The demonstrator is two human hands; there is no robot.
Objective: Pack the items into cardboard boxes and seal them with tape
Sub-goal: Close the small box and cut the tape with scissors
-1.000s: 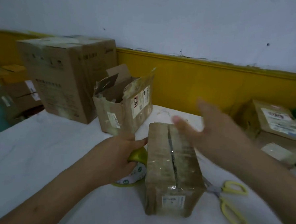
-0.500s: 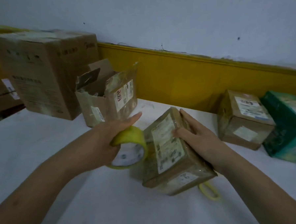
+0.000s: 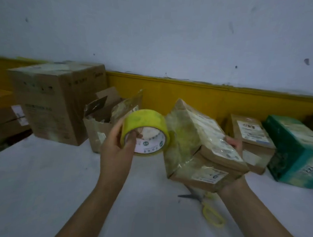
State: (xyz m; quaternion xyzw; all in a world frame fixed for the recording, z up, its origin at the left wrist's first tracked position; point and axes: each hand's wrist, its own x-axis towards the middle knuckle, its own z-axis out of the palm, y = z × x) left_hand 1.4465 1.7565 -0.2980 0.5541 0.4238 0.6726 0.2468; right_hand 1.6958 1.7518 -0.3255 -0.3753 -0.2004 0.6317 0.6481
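Quick rundown of where you're at. Your left grip (image 3: 114, 150) is pinching the yellow tape roll (image 3: 146, 124), with one digit hooked inside the white core and the others wrapped over the outer rim. The roll is up off the tabletop (image 3: 39, 184), tilted so the printed core faces you.

At 3 o'clock from the roll, just beside it, is the small cardboard box (image 3: 192, 138). It's wrapped in glossy tape, has a shipping label on its upper face, and it's lifted clear of the tabletop at an angle. Your right grip (image 3: 233, 185) cradles it from underneath, and the fingertips (image 3: 232, 144) curl up over the far edge, so it's closed around the box. There looks to be a film of tape running between roll and box, but it's too blurry to say for sure.

The yellow-handled scissors (image 3: 210, 211) lie flat on the tabletop at 6 o'clock from the box, partly under your right forearm.

Along the wall at the back, there's a big closed carton (image 3: 53, 102) at 10 o'clock, with a torn open box (image 3: 99, 126) just beside it and right behind the roll. At 3 o'clock from the held box sits a labelled brown parcel (image 3: 252, 139), and a green box (image 3: 295, 151) stands right next to that.
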